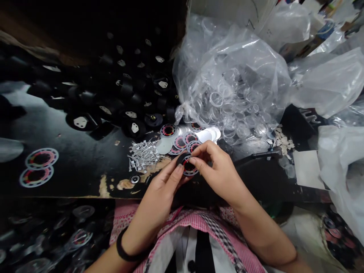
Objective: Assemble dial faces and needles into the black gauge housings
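Both my hands meet over the front edge of a black worktable [71,167]. My left hand [159,193] pinches a small round black part with a red, white and black dial disc [188,166] on its face. My right hand [217,170] has its fingers curled onto the top of the same disc. Just beyond them lie a fan of several similar printed dial discs [182,140] and a small heap of tiny white pointers [142,154].
A pile of black round housings [131,94] covers the back left. A clear plastic bag of transparent rings [230,91] lies at the back right, with more bags [335,87] beyond. Two dial discs [38,167] lie far left. Finished pieces [71,239] fill a bin below.
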`<state>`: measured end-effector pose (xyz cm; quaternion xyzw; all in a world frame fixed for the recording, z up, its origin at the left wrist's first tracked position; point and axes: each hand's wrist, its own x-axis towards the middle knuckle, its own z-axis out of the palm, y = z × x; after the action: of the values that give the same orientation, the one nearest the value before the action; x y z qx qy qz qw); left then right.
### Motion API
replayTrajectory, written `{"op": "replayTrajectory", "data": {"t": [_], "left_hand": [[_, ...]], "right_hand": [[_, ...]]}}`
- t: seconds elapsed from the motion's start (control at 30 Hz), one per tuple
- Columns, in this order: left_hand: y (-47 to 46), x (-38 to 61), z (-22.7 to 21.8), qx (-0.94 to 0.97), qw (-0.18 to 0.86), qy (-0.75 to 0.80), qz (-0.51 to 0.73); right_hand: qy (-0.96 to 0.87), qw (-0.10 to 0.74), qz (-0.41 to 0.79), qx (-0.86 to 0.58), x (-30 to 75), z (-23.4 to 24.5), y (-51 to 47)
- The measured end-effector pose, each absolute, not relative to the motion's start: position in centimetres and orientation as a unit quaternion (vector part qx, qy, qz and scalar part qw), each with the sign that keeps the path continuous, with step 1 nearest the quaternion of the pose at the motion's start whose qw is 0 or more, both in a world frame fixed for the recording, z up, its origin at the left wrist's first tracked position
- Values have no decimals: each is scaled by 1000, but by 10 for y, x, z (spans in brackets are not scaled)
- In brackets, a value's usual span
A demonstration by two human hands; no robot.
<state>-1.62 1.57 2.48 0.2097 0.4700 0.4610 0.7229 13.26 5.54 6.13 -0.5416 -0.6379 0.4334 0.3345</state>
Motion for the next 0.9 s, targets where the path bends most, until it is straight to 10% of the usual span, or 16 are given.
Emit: {"op": "replayTrajectory", "data": {"t": [0.6,0.9], "left_hand": [[-6,-50,3,199,687,544,440],[1,-64,13,73,609,504,608]], "right_hand": [[-716,184,450,-500,118,48,48],[-870,7,75,-487,64,34,83]]}}
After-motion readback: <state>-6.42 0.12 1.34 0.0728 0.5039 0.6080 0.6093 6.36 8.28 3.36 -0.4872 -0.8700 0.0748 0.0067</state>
